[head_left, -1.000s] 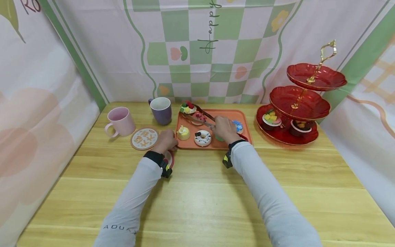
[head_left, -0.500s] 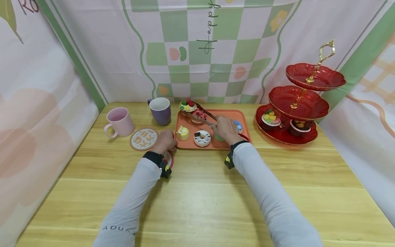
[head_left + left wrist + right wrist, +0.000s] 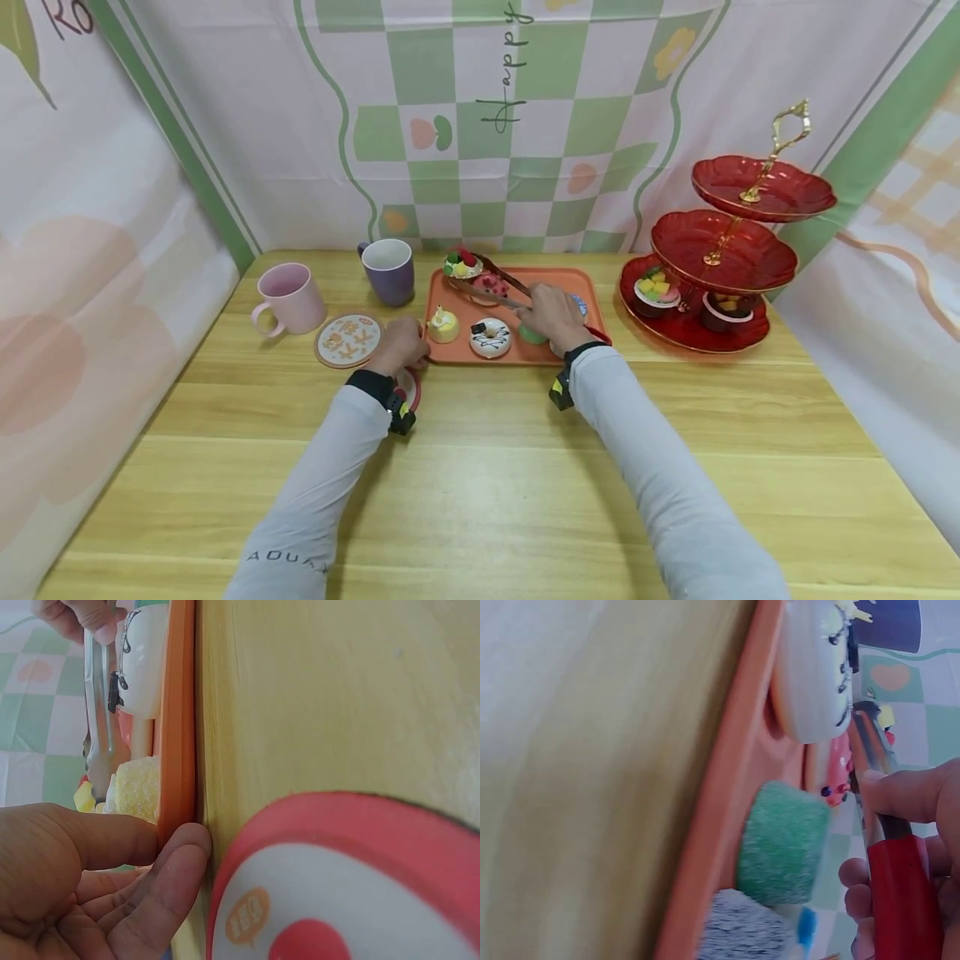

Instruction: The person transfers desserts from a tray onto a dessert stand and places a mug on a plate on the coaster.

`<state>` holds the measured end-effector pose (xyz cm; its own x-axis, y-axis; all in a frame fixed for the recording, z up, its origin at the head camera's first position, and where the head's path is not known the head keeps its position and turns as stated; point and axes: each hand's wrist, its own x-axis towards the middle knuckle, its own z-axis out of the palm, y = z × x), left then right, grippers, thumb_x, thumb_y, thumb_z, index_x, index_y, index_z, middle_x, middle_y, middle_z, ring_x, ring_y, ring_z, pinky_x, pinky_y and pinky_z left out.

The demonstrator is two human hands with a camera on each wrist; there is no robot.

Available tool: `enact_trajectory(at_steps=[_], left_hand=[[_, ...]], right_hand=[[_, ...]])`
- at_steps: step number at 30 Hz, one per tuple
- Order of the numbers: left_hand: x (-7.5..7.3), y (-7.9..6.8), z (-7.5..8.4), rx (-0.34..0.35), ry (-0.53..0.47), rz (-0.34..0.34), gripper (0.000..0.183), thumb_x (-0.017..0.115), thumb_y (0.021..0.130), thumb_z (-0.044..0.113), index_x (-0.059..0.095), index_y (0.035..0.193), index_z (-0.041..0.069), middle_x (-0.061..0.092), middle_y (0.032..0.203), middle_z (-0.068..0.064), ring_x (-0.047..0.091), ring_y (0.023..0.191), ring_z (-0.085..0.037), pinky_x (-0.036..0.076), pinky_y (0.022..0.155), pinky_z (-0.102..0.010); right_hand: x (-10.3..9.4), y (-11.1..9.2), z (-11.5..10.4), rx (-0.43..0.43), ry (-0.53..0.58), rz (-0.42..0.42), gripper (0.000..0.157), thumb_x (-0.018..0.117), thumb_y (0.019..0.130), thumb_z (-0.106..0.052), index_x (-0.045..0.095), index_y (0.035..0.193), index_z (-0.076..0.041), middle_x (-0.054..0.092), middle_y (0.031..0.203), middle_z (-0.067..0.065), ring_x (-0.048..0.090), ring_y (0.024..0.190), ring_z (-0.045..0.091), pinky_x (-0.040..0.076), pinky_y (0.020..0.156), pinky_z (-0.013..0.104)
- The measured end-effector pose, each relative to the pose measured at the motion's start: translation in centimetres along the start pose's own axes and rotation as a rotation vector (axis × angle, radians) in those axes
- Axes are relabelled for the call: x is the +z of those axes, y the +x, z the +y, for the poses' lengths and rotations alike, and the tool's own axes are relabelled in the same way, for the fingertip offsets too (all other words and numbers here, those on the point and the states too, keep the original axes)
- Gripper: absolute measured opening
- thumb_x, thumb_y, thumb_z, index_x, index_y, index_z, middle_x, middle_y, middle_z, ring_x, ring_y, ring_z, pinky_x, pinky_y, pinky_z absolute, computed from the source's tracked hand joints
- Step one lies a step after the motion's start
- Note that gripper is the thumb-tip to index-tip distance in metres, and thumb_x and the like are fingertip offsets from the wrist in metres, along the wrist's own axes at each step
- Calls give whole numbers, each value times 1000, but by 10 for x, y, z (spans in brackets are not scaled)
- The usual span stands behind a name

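Left hand: thumb and finger pinching rim of orange tray. Yellow cake just right of it; red-rimmed coaster near its wrist. Right hand: fingers curled round tongs, tips to its left. Fruit-topped tart between tips, beyond left hand; whether squeezed, cannot tell. White doughnut between hands.

The tray is orange, the tongs silver with a red handle. The pastry is topped in red, green and yellow. The donut is white with dark zigzag lines, one cake pale yellow, the other cake green. The stand is deep red edged in gold, one mug pink, the second mug purple outside. The cloth has green-and-white checks, the table yellowish wood grain.
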<state>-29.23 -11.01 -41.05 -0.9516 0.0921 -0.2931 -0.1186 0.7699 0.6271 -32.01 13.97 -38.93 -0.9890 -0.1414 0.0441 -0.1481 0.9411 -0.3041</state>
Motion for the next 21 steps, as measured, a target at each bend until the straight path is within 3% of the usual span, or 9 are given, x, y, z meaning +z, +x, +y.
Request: enact_trajectory(at_steps=[9, 14, 21], left_hand=[[0, -2, 0, 23, -2, 6, 7, 61, 85, 5, 62, 82, -1, 64, 61, -8, 62, 52, -15, 48, 51, -24], [1, -3, -1, 43, -19, 22, 8, 61, 84, 3, 62, 78, -1, 64, 61, -9, 62, 50, -15, 49, 50, -24], [0, -4, -1, 56, -30, 14, 7, 61, 85, 4, 62, 81, -2, 64, 62, -9, 62, 52, -16, 49, 51, -25]], right_hand=[[-7, 3, -11, 15, 4, -34, 26, 63, 88, -31, 58, 80, -6, 46, 63, 5, 47, 53, 19, 35, 46, 30], [-7, 3, -13, 26, -14, -35, 24, 61, 90, -31, 59, 83, -8, 49, 64, 6, 50, 54, 21, 37, 47, 31], [-12, 2, -11, 49, -9, -9, 28, 58, 91, -32, 59, 98, -5, 56, 75, 9, 53, 61, 24, 40, 52, 34]])
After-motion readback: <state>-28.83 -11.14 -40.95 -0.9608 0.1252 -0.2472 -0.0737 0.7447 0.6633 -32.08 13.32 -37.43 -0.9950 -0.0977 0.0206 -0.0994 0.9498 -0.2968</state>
